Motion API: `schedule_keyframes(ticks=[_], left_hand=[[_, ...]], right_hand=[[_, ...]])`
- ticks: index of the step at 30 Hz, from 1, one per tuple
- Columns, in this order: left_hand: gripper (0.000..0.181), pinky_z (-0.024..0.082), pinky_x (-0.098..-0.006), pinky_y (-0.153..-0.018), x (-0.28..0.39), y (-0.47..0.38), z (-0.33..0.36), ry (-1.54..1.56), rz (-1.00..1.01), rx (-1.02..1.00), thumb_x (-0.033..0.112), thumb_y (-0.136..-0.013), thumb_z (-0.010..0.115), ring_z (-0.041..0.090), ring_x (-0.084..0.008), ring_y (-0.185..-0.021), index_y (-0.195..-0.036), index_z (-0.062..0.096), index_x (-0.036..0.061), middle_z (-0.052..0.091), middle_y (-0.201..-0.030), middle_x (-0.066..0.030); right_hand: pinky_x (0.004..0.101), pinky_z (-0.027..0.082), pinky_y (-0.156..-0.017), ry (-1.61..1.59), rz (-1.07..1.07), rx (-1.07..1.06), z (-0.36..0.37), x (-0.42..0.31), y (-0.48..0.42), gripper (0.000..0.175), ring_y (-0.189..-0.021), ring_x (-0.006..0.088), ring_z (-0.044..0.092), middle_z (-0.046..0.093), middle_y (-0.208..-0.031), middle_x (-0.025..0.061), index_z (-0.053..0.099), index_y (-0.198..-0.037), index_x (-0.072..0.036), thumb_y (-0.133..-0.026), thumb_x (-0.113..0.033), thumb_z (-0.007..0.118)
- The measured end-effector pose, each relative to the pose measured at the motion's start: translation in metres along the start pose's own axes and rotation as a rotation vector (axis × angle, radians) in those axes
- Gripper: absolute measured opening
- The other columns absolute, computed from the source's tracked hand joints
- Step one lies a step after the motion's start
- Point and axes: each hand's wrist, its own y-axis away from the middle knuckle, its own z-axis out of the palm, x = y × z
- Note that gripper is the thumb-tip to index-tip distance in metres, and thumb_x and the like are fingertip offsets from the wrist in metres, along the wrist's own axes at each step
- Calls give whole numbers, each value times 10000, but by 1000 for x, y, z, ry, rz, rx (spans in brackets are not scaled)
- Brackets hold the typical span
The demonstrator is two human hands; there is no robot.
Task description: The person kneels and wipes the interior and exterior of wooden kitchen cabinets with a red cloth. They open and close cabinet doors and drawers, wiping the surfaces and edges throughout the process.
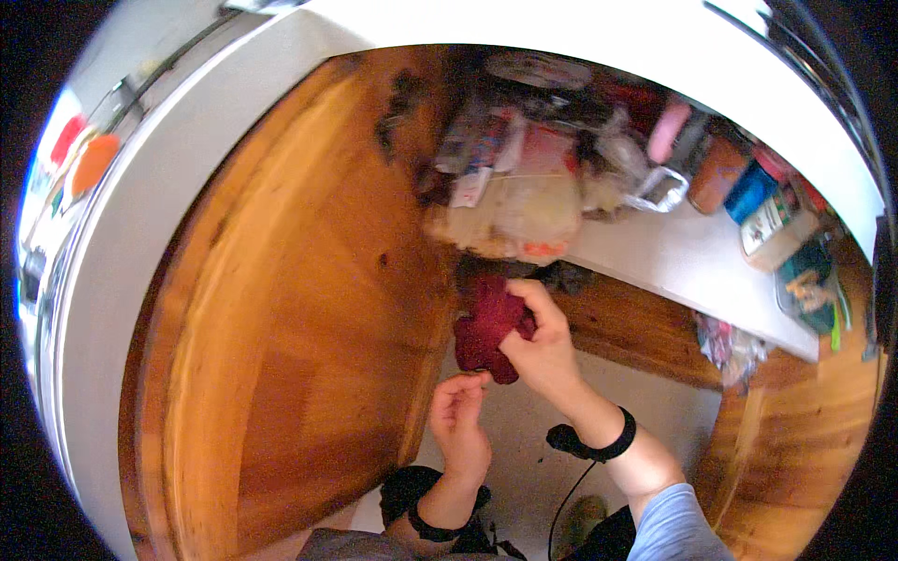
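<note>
A crumpled dark red cloth (491, 329), perhaps knitted, is in my right hand (544, 343), with the thumb on its near side and the fingers curled over the far edge. My left hand (459, 414) is just below, palm turned up and fingers bent. Its fingertips come up to the cloth's lower edge, but whether they pinch it is unclear. Both wrists wear black bands. The cloth is in front of an opened wooden cabinet, below a shelf packed with bags.
A wooden door or panel (337, 280) stands on the left. Plastic bags (519, 203) bulge over the white shelf (645, 252). Several bottles and packets, including a white-labelled container (775, 228), line its right side. A bunched plastic bag (729, 347) sits under the shelf. A black cable (561, 498) hangs near my right wrist.
</note>
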Motion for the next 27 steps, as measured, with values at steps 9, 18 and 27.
schedule_keyframes(ticks=[9, 18, 27], left_hand=[[189, 428, -423, -973, 144, 59, -11, -344, 1022, 294, 133, -903, 646, 576, -257, -1039, -1035, 560, 29, 614, -1129, -146], [606, 296, -349, -1110, 249, 92, -17, -259, 730, 521, 89, -901, 684, 408, -219, -1292, -1416, 365, 50, 409, -1405, -108], [405, 412, -266, -890, 218, 109, -11, -478, 911, 345, 100, -884, 725, 512, -143, -965, -1237, 544, 20, 496, -1090, -71]], right_hand=[[336, 460, -955, -161, -393, -143, 25, -153, -41, 388, -1067, 175, 572, 594, -1168, 72, 570, -1210, -28, -847, -50, 704], [407, 493, -847, 497, -920, -442, 97, -265, -52, 323, -964, 309, 595, 671, -1019, 73, 687, -1029, -112, -727, -55, 587], [376, 477, -820, 236, -1220, -457, 61, -248, -66, 219, -832, 228, 636, 703, -839, -10, 708, -764, -188, -634, -26, 636]])
